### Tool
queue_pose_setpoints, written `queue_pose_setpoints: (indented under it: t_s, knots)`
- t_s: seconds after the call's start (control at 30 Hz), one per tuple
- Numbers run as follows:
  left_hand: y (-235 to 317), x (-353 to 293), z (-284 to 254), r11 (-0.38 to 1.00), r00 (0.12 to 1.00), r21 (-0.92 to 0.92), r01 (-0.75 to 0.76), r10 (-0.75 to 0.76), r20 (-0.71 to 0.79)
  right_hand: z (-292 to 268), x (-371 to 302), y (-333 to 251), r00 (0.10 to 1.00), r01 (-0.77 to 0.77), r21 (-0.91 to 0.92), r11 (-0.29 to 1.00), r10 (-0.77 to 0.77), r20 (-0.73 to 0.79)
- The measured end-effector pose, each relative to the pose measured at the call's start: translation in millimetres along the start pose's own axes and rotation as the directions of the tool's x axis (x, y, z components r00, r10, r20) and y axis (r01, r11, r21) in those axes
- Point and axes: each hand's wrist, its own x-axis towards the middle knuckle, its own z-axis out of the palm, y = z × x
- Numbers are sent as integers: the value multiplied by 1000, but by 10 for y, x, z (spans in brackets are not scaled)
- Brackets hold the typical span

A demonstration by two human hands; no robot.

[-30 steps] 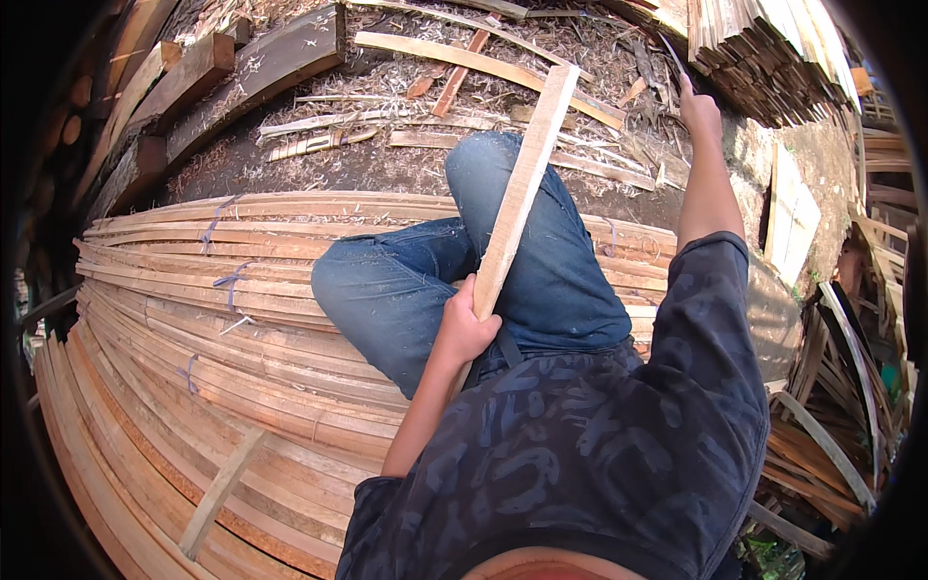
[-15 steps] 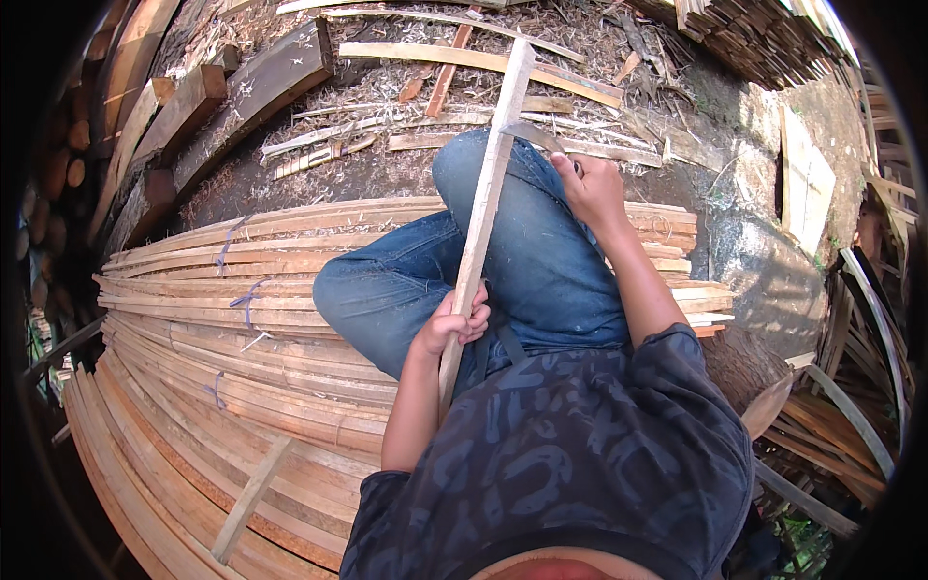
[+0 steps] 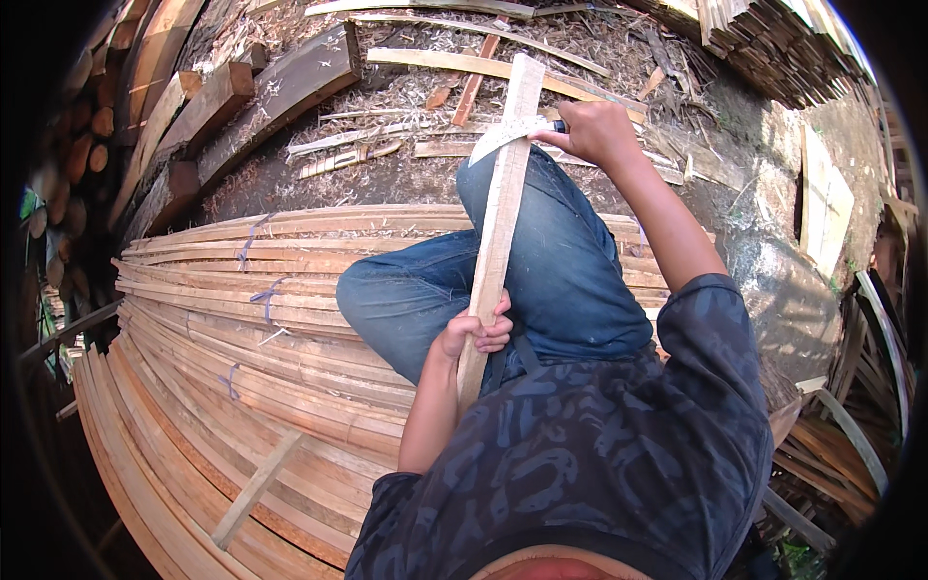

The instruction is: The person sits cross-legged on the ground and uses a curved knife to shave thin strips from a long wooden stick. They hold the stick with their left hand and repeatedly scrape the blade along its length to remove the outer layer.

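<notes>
A long pale wooden strip slants across my lap, its far end beyond my raised knee and its near end by my belly. My left hand wraps round its lower part. In my right hand is a knife, gripped by its dark handle. The broad, bright blade lies across the strip near the far end, with its tip pointing left. Whether the edge bites into the wood I cannot tell. My right fingers hide most of the handle.
Bundles of thin wooden strips tied with purple string spread at my left. Thick dark beams lie at the far left. Shavings and loose slats cover the ground ahead. A stack of strips stands at the far right.
My right hand has moved forward and up with the knife, whose blade now lies across the strip's face. The strip has turned its broader side up. My view has shifted slightly.
</notes>
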Motion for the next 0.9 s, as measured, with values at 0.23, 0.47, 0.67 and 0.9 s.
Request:
queue_pose_setpoints:
  t_s: [0.23,0.47,0.67,0.9]
  knots:
    - [-2,12,-104,999,1000,34,-4,3,22,-189,240,418,949,-311,-56,949,313,43]
    - [38,24,-115,999,998,36,14,-16,56,-321,-100,-408,977,-86,98,991,64,204]
    - [4,-2,-148,1000,999,8,-12,11,31,-321,346,303,930,-266,-159,951,296,219]
    - [4,25,-205,1000,993,-16,-14,16,116,-305,165,32,953,-285,-45,957,288,97]
